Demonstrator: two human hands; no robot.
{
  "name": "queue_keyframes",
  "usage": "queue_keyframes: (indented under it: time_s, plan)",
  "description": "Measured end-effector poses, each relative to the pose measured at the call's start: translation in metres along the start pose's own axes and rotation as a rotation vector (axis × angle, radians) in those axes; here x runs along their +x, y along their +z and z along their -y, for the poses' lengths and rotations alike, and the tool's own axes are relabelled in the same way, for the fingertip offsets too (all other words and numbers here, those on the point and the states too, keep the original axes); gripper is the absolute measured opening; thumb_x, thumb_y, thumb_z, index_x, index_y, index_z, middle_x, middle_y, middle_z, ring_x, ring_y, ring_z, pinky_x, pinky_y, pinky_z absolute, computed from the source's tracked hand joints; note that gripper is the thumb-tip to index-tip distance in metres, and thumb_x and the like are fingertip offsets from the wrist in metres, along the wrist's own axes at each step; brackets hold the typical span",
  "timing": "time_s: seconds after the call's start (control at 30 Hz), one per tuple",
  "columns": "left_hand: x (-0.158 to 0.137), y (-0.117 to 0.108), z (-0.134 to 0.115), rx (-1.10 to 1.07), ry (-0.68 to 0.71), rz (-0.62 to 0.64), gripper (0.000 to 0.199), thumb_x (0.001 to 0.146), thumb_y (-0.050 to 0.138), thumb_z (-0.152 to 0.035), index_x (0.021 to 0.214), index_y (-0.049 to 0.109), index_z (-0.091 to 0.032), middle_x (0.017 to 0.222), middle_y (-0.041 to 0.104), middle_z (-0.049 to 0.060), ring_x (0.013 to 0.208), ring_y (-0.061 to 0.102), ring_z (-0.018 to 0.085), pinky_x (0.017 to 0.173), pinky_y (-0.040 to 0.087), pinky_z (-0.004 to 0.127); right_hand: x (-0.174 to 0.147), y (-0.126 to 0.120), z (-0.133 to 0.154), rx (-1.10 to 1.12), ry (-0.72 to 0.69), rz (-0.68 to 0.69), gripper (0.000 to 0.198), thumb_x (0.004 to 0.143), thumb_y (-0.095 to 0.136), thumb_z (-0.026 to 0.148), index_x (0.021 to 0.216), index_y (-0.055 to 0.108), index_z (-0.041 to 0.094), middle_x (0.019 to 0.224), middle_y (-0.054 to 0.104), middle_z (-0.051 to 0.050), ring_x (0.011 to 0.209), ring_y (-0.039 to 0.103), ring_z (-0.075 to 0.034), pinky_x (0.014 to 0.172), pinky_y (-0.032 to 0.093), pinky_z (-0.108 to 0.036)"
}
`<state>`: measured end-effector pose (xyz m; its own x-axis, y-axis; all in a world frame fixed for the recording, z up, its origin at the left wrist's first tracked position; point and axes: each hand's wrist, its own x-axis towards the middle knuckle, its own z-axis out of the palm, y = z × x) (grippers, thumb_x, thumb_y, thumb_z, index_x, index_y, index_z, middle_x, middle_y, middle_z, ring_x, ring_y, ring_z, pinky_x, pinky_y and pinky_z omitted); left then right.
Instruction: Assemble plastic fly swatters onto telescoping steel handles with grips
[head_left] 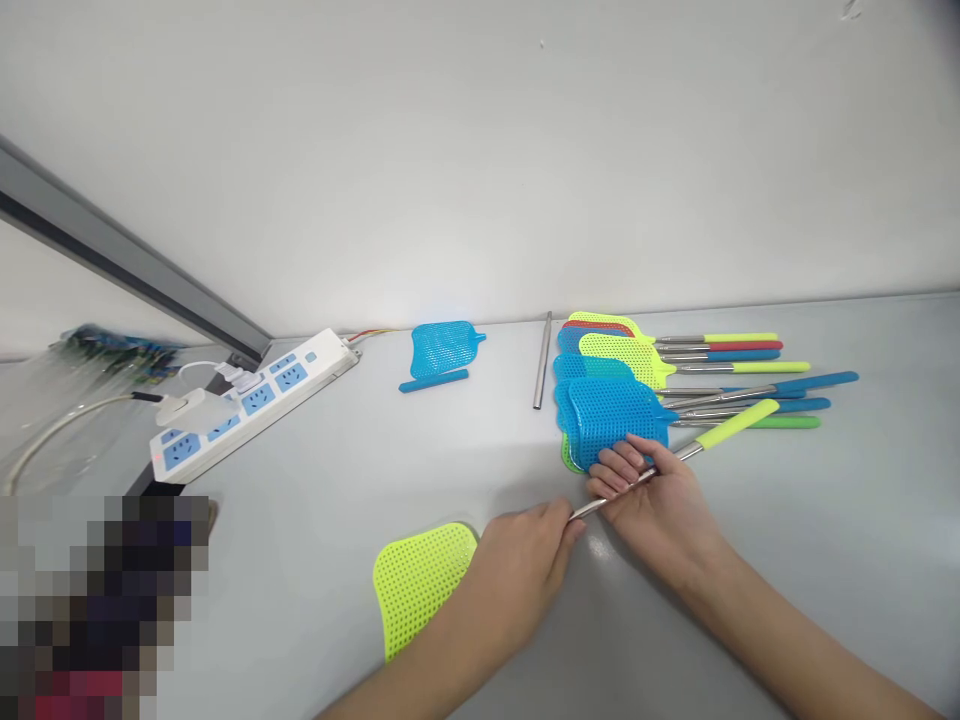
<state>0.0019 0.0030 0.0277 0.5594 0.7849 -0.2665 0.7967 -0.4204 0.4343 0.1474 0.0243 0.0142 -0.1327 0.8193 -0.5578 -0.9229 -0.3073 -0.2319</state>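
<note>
Currently, left hand and right hand curl their fingers round a yellow swatter over the table; stacked swatters crowd just behind, metal tube and power strip further left.

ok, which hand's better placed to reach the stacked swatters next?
Right, likely: the right hand, on the metal rod near its yellow-green handle, is next to the stacked swatters; the left hand grips the rod farther from them.
</note>
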Motion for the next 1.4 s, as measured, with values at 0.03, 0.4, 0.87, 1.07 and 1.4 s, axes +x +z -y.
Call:
queue_keyframes:
  time_s: [0.03,0.4,0.87,1.07,1.4]
  plan:
    - [0.000,0.001,0.000,0.011,-0.002,0.002,0.026,0.089,0.019,-0.029,0.077,0.041,-0.020,0.068,0.058,-0.001,0.057,0.054,0.014,0.047,0.027,0.025,0.000,0.000,0.000,-0.001,-0.002,0.003,0.031,0.072,0.047,0.022,0.053,0.024,0.018,0.048,0.021,0.006,0.042,0.026,-0.007,0.041,0.029,-0.022]
    - [-0.003,0.002,-0.006,-0.010,0.001,-0.001,0.031,0.089,0.017,-0.031,0.073,0.042,-0.020,0.062,0.056,-0.001,0.053,0.052,0.013,0.045,0.023,0.027,-0.007,-0.003,-0.009,0.011,-0.118,-0.046,0.042,0.075,0.046,0.026,0.050,0.013,0.019,0.041,0.009,0.007,0.037,0.010,-0.008,0.035,0.013,-0.025]
    - [-0.006,0.000,-0.006,-0.122,-0.020,0.022,0.034,0.089,0.017,-0.032,0.067,0.041,-0.020,0.061,0.053,-0.002,0.052,0.046,0.012,0.046,0.026,0.024,-0.010,-0.004,-0.019,0.020,-0.172,-0.035,0.045,0.077,0.047,0.032,0.050,0.013,0.018,0.042,0.006,0.008,0.038,0.005,-0.008,0.035,0.010,-0.025]
    - [-0.007,-0.001,-0.005,-0.176,-0.035,0.019,0.039,0.089,0.014,-0.035,0.064,0.040,-0.019,0.060,0.052,-0.002,0.054,0.046,0.011,0.049,0.029,0.022,-0.012,-0.002,-0.020,0.036,-0.177,-0.036,0.045,0.076,0.048,0.030,0.050,0.014,0.018,0.042,0.006,0.008,0.038,0.005,-0.008,0.035,0.010,-0.025]
    - [-0.003,0.000,-0.005,-0.135,-0.040,-0.015,0.037,0.088,0.015,-0.035,0.068,0.042,-0.020,0.059,0.052,-0.002,0.051,0.046,0.011,0.046,0.026,0.023,-0.006,0.001,-0.010,0.017,-0.091,0.050,0.041,0.075,0.049,0.025,0.051,0.016,0.018,0.043,0.014,0.007,0.037,0.015,-0.007,0.035,0.019,-0.022]
